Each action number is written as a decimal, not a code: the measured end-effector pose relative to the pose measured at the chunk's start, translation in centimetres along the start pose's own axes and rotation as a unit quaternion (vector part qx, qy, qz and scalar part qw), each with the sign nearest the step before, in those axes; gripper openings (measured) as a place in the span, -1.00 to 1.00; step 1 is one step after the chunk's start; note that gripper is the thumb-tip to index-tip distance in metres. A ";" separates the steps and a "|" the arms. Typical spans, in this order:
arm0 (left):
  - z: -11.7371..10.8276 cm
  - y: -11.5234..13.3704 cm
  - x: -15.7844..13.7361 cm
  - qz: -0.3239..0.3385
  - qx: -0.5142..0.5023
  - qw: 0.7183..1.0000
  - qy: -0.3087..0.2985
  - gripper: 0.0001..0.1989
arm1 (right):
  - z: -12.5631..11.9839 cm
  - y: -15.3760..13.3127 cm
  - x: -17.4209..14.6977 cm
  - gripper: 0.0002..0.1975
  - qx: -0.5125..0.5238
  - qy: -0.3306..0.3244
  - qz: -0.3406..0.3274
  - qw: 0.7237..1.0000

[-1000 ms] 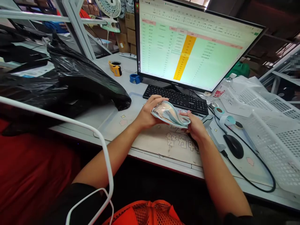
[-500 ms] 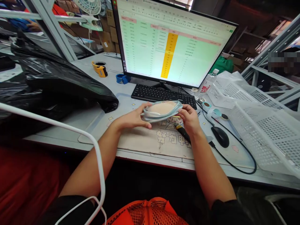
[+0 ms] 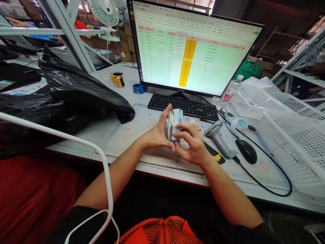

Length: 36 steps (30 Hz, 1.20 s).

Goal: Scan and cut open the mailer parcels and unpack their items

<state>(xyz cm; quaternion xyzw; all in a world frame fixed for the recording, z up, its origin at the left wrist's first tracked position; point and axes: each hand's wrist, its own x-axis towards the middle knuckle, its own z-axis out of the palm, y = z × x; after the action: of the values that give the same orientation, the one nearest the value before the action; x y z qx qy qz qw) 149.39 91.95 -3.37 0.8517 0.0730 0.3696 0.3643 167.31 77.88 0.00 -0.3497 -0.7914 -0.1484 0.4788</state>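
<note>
A clear, shiny packet with pale blue edges [image 3: 175, 123] is held upright between my hands, above the front of the desk mat. My left hand [image 3: 159, 135] grips its left side, thumb at the top and fingers at the bottom. My right hand [image 3: 191, 144] pinches its lower right side, fingertips on the pale blue strip. What lies inside the packet is not clear. Just right of my right hand lie a black and yellow utility knife [image 3: 214, 153] and a grey barcode scanner [image 3: 220, 140].
A monitor [image 3: 162, 73] stands behind a black keyboard [image 3: 162, 102]. A black plastic bag [image 3: 83, 89] covers the left side. Tape dispensers in yellow [image 3: 118, 81] and blue [image 3: 139, 88] sit behind. Rightward are a mouse [image 3: 246, 151] and white baskets [image 3: 284, 145]. A white tube [image 3: 105, 169] crosses the foreground.
The packet has turned from lying nearly flat, beige face showing, to standing edge-on. My right hand has moved left onto its side, and the scanner has come into fuller view.
</note>
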 end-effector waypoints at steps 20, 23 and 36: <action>0.5 -0.8 1.5 -0.109 -0.010 0.994 0.014 0.07 | -5.3 1.9 -0.9 -0.42 0.122 -0.124 0.372 0.912; 0.9 0.5 1.4 -0.097 -0.031 0.995 0.013 -0.07 | -6.2 2.0 0.6 -0.61 0.051 -0.098 0.301 0.947; 0.9 2.2 0.9 -0.119 -0.168 0.978 -0.039 -0.15 | -2.8 -0.2 11.8 -0.65 -0.138 -0.540 0.038 0.829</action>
<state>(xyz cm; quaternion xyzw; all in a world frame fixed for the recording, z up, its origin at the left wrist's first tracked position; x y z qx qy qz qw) 150.29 90.16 -1.78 0.7770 0.0965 0.2973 0.5464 165.53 81.00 11.55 -0.4666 -0.8811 -0.0255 -0.0729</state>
